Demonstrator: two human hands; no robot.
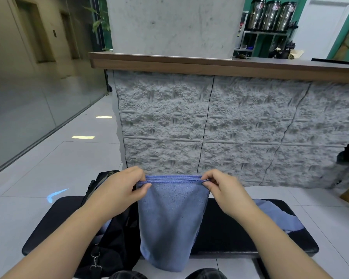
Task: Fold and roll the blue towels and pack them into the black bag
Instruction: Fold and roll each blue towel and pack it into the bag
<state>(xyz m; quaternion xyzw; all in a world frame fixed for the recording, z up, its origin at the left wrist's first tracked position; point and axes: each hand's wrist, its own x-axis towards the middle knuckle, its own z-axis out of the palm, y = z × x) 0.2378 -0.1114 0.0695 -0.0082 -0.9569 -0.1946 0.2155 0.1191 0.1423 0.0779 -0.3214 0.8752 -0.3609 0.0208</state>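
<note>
Above black bench [240, 228], both hands' grip pinches folded blue towel [169, 218] corners beside black bag [113, 238]

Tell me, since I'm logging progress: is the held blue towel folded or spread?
Folded: the blue towel shows several stacked edges along its top, pinched by the left hand and right hand.
</note>
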